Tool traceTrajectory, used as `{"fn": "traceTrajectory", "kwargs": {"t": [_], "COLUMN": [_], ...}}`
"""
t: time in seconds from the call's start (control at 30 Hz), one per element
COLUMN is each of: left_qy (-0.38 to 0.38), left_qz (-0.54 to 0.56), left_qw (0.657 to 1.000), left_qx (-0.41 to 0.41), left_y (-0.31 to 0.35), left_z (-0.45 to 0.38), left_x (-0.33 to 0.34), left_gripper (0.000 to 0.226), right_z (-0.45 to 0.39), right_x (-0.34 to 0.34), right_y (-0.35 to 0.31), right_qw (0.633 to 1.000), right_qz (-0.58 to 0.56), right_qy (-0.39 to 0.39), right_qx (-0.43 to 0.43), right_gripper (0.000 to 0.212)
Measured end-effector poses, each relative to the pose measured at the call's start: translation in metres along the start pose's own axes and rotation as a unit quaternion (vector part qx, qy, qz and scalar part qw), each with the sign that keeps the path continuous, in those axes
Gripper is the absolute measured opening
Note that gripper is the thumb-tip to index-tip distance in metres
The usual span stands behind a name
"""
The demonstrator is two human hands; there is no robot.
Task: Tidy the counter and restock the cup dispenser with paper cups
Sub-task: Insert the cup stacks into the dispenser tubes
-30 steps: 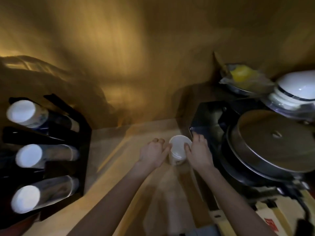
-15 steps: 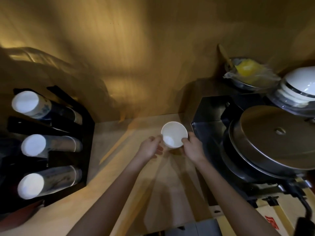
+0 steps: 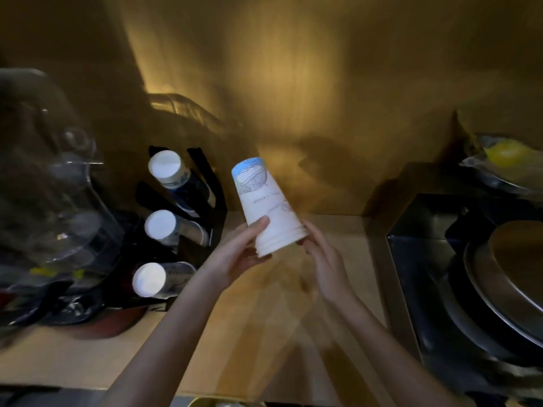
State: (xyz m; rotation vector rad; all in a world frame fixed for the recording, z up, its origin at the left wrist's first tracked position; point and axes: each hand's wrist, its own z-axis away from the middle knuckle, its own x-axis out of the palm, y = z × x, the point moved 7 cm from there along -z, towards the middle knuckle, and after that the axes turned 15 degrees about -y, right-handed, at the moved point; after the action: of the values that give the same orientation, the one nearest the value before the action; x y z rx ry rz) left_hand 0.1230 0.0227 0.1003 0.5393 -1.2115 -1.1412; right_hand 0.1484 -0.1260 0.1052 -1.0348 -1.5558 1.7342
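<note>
A short stack of white paper cups [image 3: 266, 208] with blue print is held upside down above the wooden counter [image 3: 332, 230], bottom tilted up and to the left. My left hand [image 3: 241, 255] grips the stack at its rims, thumb across the side. My right hand [image 3: 321, 254] touches the rim end from the right with its fingers spread. The black cup dispenser [image 3: 205, 183] stands at the left with three slanted tubes, each showing a white cup bottom [image 3: 164, 165], [image 3: 160, 224], [image 3: 148, 279].
Clear plastic containers [image 3: 55, 201] crowd the far left. A black machine with a round steel lid [image 3: 514, 268] fills the right side. A bowl with something yellow in plastic wrap [image 3: 505, 160] sits behind it. The wood wall rises behind the counter.
The cup stack was lifted off the counter and turned over, from opening-up to bottom-up. Both hands rose with it, and the view swung left toward the dispenser.
</note>
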Motion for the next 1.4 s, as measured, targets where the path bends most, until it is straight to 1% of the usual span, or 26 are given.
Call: {"fn": "traceTrajectory", "kwargs": {"t": [0.07,0.1,0.13,0.2,0.27,0.3,0.37,0.4,0.5,0.57,0.63,0.7,0.77,0.83,0.9,0.97,1.03,1.07,1.17,1.23,1.33,1.4], "left_qy": [0.016,0.034,0.058,0.105,0.148,0.17,0.203,0.212,0.221,0.227,0.212,0.197,0.209,0.228,0.23,0.226,0.234,0.244,0.282,0.298,0.298,0.295], "left_qz": [-0.042,-0.076,-0.119,-0.238,-0.357,-0.395,-0.433,-0.438,-0.444,-0.465,-0.494,-0.54,-0.563,-0.563,-0.55,-0.547,-0.565,-0.574,-0.576,-0.575,-0.575,-0.578], "left_qw": [0.997,0.992,0.984,0.95,0.902,0.881,0.853,0.846,0.841,0.835,0.828,0.807,0.79,0.782,0.785,0.786,0.772,0.763,0.753,0.749,0.748,0.747], "left_qx": [0.062,0.093,0.123,0.172,0.192,0.197,0.212,0.217,0.214,0.189,0.161,0.136,0.125,0.14,0.168,0.182,0.173,0.167,0.148,0.14,0.144,0.143], "left_y": [0.012,0.019,0.025,0.038,0.046,0.047,0.047,0.046,0.042,0.04,0.04,0.042,0.05,0.065,0.081,0.09,0.094,0.095,0.094,0.092,0.088,0.085], "left_z": [0.023,0.036,0.048,0.071,0.093,0.103,0.12,0.128,0.145,0.156,0.165,0.177,0.192,0.21,0.224,0.23,0.229,0.227,0.221,0.217,0.213,0.21], "left_x": [-0.009,-0.014,-0.02,-0.029,-0.032,-0.035,-0.041,-0.044,-0.06,-0.072,-0.081,-0.086,-0.094,-0.096,-0.093,-0.09,-0.09,-0.092,-0.1,-0.105,-0.112,-0.116], "left_gripper": [0.041,0.039,0.041,0.054,0.064,0.065,0.07,0.072,0.076,0.081,0.086,0.086,0.078,0.073,0.071,0.079,0.084,0.084,0.087,0.083,0.07,0.069], "right_z": [-0.002,-0.003,-0.005,-0.01,-0.013,-0.014,-0.015,-0.016,-0.018,-0.02,-0.021,-0.021,-0.021,-0.019,-0.019,-0.02,-0.022,-0.022,-0.026,-0.029,-0.031,-0.032], "right_x": [0.014,0.021,0.03,0.051,0.074,0.086,0.108,0.119,0.144,0.159,0.173,0.186,0.197,0.206,0.213,0.22,0.225,0.227,0.232,0.234,0.237,0.238], "right_y": [-0.004,-0.009,-0.015,-0.026,-0.038,-0.042,-0.048,-0.05,-0.052,-0.054,-0.056,-0.059,-0.062,-0.06,-0.054,-0.044,-0.038,-0.037,-0.033,-0.031,-0.029,-0.029], "right_qw": [1.0,0.999,0.999,0.996,0.99,0.988,0.984,0.982,0.98,0.98,0.981,0.983,0.984,0.986,0.984,0.979,0.977,0.977,0.976,0.973,0.968,0.963], "right_qz": [-0.016,-0.021,-0.025,-0.033,-0.033,-0.021,0.002,0.007,0.009,0.019,0.036,0.056,0.076,0.092,0.12,0.149,0.159,0.157,0.162,0.183,0.198,0.213], "right_qy": [-0.013,-0.023,-0.037,-0.083,-0.133,-0.152,-0.179,-0.189,-0.198,-0.196,-0.189,-0.172,-0.152,-0.133,-0.126,-0.138,-0.144,-0.143,-0.142,-0.142,-0.152,-0.163], "right_qx": [-0.007,-0.013,-0.019,-0.021,-0.023,-0.021,-0.014,-0.015,-0.024,-0.027,-0.032,-0.037,-0.046,-0.049,-0.035,-0.012,0.006,0.008,0.004,0.001,-0.008,-0.008], "right_gripper": [0.029,0.031,0.038,0.055,0.059,0.061,0.058,0.056,0.06,0.064,0.068,0.069,0.07,0.068,0.067,0.076,0.088,0.09,0.089,0.088,0.083,0.083]}}
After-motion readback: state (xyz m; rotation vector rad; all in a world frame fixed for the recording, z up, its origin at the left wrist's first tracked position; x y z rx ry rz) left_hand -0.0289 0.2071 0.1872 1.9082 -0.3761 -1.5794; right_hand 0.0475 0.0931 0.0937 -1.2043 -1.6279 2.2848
